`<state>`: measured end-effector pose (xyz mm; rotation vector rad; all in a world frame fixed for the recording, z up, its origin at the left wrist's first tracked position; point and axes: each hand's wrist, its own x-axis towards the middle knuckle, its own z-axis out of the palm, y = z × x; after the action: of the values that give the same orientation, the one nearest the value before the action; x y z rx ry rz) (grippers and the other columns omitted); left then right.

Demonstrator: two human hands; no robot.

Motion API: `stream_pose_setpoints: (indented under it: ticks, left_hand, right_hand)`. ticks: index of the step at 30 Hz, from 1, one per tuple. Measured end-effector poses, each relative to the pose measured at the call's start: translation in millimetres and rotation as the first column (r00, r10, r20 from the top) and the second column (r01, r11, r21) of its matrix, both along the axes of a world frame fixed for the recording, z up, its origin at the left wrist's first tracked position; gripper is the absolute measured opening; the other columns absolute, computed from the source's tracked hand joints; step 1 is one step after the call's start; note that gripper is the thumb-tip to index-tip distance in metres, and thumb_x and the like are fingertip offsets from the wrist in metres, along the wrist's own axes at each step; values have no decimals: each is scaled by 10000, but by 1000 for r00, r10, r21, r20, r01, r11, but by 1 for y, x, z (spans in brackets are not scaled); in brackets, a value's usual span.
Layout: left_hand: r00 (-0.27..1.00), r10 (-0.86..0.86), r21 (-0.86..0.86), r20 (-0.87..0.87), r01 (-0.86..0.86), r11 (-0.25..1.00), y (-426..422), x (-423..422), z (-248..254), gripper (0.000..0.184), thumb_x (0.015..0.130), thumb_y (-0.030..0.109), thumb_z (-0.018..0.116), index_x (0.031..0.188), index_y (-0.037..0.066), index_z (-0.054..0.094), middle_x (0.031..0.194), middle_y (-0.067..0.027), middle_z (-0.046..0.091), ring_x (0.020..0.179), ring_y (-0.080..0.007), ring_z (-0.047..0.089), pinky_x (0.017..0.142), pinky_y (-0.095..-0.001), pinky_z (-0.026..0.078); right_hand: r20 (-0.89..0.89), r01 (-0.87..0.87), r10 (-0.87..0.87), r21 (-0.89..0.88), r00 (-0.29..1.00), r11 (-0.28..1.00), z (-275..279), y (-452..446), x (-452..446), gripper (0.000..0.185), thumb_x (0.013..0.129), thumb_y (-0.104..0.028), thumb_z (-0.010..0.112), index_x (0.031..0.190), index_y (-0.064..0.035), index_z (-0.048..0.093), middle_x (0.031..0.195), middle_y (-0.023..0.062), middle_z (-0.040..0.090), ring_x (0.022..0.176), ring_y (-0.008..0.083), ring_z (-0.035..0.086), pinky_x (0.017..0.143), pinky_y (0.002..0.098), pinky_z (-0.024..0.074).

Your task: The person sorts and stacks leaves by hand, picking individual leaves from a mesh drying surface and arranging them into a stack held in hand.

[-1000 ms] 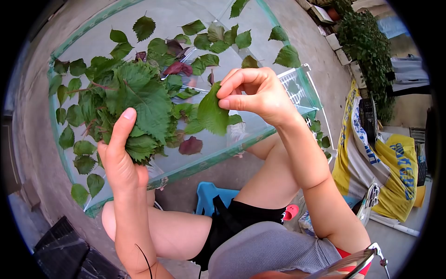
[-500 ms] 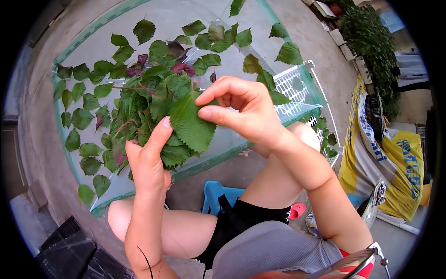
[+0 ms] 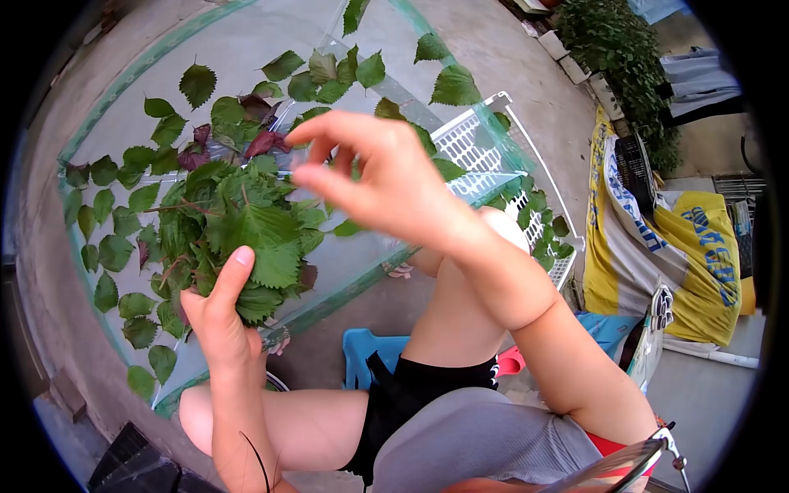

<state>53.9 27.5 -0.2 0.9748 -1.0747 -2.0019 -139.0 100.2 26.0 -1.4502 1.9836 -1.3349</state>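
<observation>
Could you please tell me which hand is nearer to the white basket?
Right: the right hand is raised to the left of the white basket in this view; the left hand is farther left, holding a bunch of leaves.

leaf stack [image 3: 265, 245] | green, serrated | thick, overlapping | clasped in left hand [image 3: 223, 324]

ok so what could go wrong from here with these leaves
Leaves might slip out of the bunch, since only the thumb of the left hand visibly lies on top. The right hand, hovering over the mesh screen, could knock the purple leaf near its fingertips. A jolt might also shake off the green leaf by the screen's near left corner.
</observation>
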Motion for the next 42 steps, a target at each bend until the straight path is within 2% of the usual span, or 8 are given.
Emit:
stream_pose_setpoints:
  ticks: [4, 10, 16, 23, 25, 28, 37, 42]
  left_hand:
    - [998, 57, -23, 34, -56, 998, -6, 5, -8, 503, 804, 80, 697, 1251, -38, 499, 1140, -123, 609, 994, -206, 619, 881, -336, 509]
    - [999, 32, 1, 27, -32, 999, -9, 5, -6, 480, 806, 83, 695, 1233, -47, 516, 1117, -124, 624, 967, -209, 633, 870, -337, 517]
    - [1000, 3, 7, -10, -3, 1000, -8, 4, 0, 483, 806, 81, 700, 1232, -49, 517, 1124, -128, 625, 976, -203, 633, 875, -331, 514]
    - [998, 60, -15, 30, -59, 998, -7, 6, -1, 504, 804, 83, 708, 1248, -44, 505, 1127, -119, 622, 975, -198, 629, 882, -325, 510]
    - [998, 59, -8, 30, -59, 998, -7, 6, 0, 504, 803, 83, 709, 1248, -42, 506, 1127, -119, 622, 977, -198, 629, 883, -325, 509]
    - [997, 74, -22, 19, -73, 997, -6, 8, -3, 505, 802, 83, 709, 1249, -38, 507, 1126, -119, 623, 983, -197, 627, 885, -325, 508]
    - [995, 104, -5, -5, -104, 995, -12, 11, -7, 447, 795, 51, 704, 1200, -48, 541, 1103, -123, 633, 954, -198, 634, 862, -325, 513]
    - [996, 82, 67, -30, -80, 994, -12, 12, -8, 425, 786, 21, 708, 1177, -44, 553, 1090, -113, 635, 944, -189, 630, 852, -319, 508]
  right_hand:
    - [-554, 366, -181, 244, 813, 898, -9, 18, -61, 212, 812, -192, 660, 941, -26, 683, 926, 153, 682, 853, 343, 651, 769, 426, 518]
    - [-724, 552, 51, 568, 688, 610, -39, 32, -91, 206, 828, -211, 649, 899, -25, 702, 963, 151, 643, 908, 326, 635, 798, 429, 507]
    - [-640, 494, 182, 716, 747, 493, -56, 35, -98, 221, 758, -76, 578, 930, 3, 691, 1057, 193, 630, 1022, 329, 614, 816, 432, 523]
    - [-551, 430, 253, 806, 795, 406, -56, 26, -96, 265, 769, -92, 584, 1002, -17, 686, 1141, 188, 604, 1088, 332, 583, 895, 438, 487]
    - [-589, 478, 244, 787, 770, 391, -60, 26, -95, 240, 842, -204, 617, 941, 2, 689, 1138, 191, 600, 1035, 348, 596, 877, 432, 497]
    - [-552, 471, 275, 826, 787, 310, -61, 18, -96, 280, 793, -104, 571, 1036, -30, 687, 1203, 167, 582, 1110, 317, 578, 907, 429, 480]
    - [-463, 391, 108, 833, 880, 391, -31, 30, -109, 245, 826, -112, 577, 1000, 25, 681, 1165, 175, 595, 1000, 350, 600, 856, 398, 489]
    - [-385, 326, -30, 736, 923, 593, -16, 53, -119, 228, 864, -109, 600, 1033, 22, 680, 1021, 140, 634, 958, 296, 615, 837, 366, 486]
